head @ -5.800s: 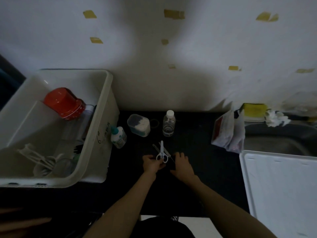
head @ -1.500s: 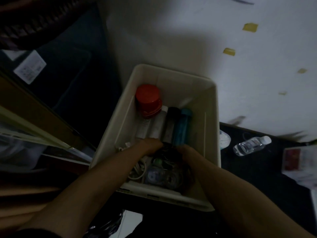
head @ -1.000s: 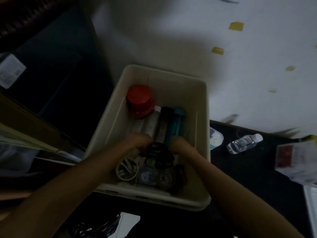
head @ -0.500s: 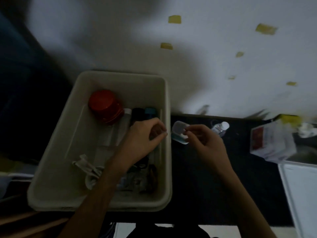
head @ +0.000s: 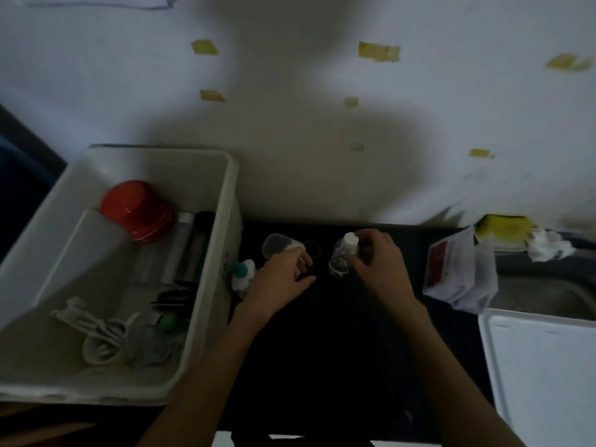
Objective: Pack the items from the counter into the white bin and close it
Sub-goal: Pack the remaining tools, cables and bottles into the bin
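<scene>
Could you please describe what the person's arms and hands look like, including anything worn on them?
Both forearms are bare all the way to the bottom edge of the view; no sleeves show. The left hand and right hand wear no gloves, and no watch, bracelet or ring can be made out, though the dim, blurred picture could hide small items.

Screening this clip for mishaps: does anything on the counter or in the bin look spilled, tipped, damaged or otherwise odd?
No spill or damage shows. The red-lidded jar lies tilted in the white bin, which looks packed that way. The small clear bottle stands upright at the right hand. The dim, blurred frame hides finer detail.
</scene>
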`<state>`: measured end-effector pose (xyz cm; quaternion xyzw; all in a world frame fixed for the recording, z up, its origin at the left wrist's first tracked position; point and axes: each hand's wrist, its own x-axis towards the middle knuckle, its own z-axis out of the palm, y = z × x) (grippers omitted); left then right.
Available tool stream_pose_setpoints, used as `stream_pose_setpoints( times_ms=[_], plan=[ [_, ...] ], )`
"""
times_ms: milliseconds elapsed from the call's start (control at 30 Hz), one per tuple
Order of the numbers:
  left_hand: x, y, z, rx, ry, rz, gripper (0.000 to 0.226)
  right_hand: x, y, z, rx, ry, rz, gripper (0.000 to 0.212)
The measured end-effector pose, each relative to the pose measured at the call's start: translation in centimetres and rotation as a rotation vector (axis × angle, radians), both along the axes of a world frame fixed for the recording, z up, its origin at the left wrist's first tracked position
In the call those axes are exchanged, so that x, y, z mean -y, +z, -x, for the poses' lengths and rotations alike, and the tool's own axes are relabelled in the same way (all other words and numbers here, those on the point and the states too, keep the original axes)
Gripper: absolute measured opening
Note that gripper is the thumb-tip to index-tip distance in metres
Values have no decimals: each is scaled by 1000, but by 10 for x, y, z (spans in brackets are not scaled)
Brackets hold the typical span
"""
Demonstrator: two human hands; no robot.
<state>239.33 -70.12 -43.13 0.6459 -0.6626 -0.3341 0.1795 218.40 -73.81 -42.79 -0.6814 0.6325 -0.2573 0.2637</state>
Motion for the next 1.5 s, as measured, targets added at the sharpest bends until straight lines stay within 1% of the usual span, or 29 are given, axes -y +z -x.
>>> stream_pose_setpoints(
  times_ms=[100, 167, 300, 433, 533, 600, 667, 767, 833, 900, 1000, 1100, 1200, 1267, 1333, 1433, 1500],
  plan=[
    [10, -19, 19, 31, 35, -24, 38, 28, -12, -1, -109, 110, -44, 48],
    [13, -26, 27, 24, 61, -40, 45, 39, -20, -3, -167, 173, -81, 50],
    [11, -34, 34, -39, 98, -57, 51, 43, -35, -3, -191, 214, -34, 31],
    [9, -31, 27, -60, 122, -24, 51, 38, -31, -5, -167, 219, -53, 28],
    [13, -14, 19, -93, 121, 33, 58, 31, -3, -14, -109, 269, 30, 24],
    [13, 0, 12, -155, 114, 76, 65, 26, 30, -27, -28, 300, 99, 24],
    [11, 18, 4, -207, 108, 128, 70, 20, 68, -41, 24, 334, 118, 26],
    [4, 49, -13, -332, 132, 201, 59, 11, 119, -66, 91, 403, 203, 27],
    [-1, 75, -29, -373, 152, 245, 54, 3, 148, -86, 136, 437, 269, 26],
    [-7, 99, -50, -377, 178, 311, 51, -5, 171, -109, 175, 459, 332, 24],
    [-21, 131, -93, -346, 202, 411, 60, -15, 198, -148, 220, 493, 404, 22],
    [-36, 153, -144, -316, 204, 445, 62, -18, 214, -190, 228, 560, 443, 26],
    [-46, 151, -200, -276, 208, 376, 66, -14, 209, -237, 135, 663, 426, 30],
    [-53, 140, -235, -205, 222, 323, 70, -13, 195, -270, 82, 691, 407, 31],
    [-61, 127, -264, -122, 224, 295, 66, -16, 175, -300, 70, 701, 386, 31],
    [-71, 100, -301, -36, 280, 213, 59, -24, 137, -343, 94, 727, 321, 26],
    [-76, 85, -320, 8, 309, 163, 54, -25, 106, -371, 56, 748, 257, 22]
  ],
)
